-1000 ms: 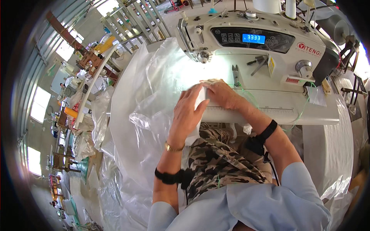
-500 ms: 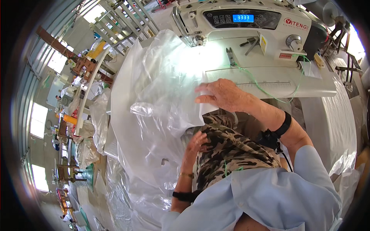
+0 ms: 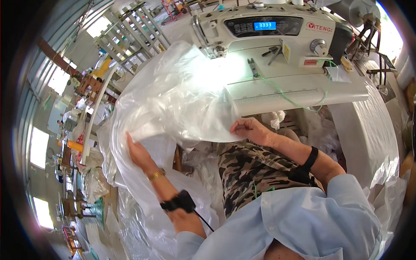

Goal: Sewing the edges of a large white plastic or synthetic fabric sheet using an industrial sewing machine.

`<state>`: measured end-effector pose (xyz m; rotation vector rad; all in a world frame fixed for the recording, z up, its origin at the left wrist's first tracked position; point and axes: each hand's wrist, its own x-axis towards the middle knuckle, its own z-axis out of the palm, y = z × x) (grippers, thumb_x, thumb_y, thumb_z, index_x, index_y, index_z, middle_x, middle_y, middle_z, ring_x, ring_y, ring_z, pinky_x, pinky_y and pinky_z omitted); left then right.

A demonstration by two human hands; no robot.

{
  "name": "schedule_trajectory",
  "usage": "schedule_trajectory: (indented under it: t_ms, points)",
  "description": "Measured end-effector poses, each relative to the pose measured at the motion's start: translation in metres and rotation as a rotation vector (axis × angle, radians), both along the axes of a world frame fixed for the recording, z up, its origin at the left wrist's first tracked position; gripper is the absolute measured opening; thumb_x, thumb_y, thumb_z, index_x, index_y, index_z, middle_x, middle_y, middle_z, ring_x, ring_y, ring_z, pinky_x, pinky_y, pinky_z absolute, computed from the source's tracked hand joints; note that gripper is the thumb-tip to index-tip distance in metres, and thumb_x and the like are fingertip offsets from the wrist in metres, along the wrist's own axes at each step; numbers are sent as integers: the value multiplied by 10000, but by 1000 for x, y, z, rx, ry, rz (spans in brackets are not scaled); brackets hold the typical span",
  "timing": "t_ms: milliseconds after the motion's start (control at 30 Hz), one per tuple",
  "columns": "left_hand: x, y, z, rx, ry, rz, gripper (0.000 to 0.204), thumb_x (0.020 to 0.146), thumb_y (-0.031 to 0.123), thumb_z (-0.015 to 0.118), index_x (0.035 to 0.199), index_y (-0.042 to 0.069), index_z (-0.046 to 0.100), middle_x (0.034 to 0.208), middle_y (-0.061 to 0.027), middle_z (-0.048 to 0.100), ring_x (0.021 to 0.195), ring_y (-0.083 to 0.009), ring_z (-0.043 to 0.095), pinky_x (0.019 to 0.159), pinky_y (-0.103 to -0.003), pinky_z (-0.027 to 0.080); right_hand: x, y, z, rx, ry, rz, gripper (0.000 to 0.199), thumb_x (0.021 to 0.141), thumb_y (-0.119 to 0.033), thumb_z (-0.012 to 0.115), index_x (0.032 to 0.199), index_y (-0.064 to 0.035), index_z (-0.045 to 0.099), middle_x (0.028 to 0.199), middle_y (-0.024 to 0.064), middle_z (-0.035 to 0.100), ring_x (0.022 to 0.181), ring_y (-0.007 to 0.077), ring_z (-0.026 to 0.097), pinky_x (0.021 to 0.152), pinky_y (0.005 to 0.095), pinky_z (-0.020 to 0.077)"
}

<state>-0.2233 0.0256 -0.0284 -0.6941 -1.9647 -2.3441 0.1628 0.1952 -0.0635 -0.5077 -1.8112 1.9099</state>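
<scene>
A large sheet of clear plastic film [image 3: 173, 104] spreads over the left of the sewing machine's table and hangs down in front. My right hand [image 3: 251, 131] pinches its near edge, just off the table's front. Farther left, my left hand [image 3: 141, 152] lies against a raised fold of the film. Its visible fingers are stretched out, and the film partly hides the others. Between both hands the film's edge hangs in a loose curve. The sewing machine [image 3: 264, 32] stands beyond, its lamp shining on the film beneath the head.
Thread snips [image 3: 252, 68] and small dark tools [image 3: 272, 53] lie on the machine bed. A green thread [image 3: 290, 97] trails across the bed's front. More film [image 3: 368, 125] drapes down at the right. Metal racks [image 3: 130, 34] stand at the far left.
My left hand has moved left and up from beside my lap to the film's fold. My right hand has lowered slightly to the film's near edge, which is now lifted between them.
</scene>
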Motion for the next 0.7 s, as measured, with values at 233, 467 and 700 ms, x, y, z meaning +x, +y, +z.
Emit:
schedule_trajectory:
  t_ms: [233,467,700]
  points:
    - [1,-9,-33,41,-517,-76,330,988,192,545,1218,-41,585,1018,-144,707,835,-203,680,664,-289,536,-13,-4,-16,510,-201,-227,169,863,-42,546,997,-12,644,857,147,680,800,258,659,773,353,505]
    - [231,-24,20,-602,823,-985,349,869,47,664,1218,45,655,1171,-155,687,1073,-260,680,920,-422,529,-16,-17,-9,573,-206,-231,169,861,-64,549,986,-16,652,872,178,685,824,341,663,772,403,511]
    - [194,51,79,-967,1467,-142,216,862,78,609,1072,54,655,1057,-153,644,1023,-279,605,1064,-494,309,1,-21,1,584,-167,-289,179,872,-57,542,1010,-21,650,877,191,688,857,379,665,772,435,517]
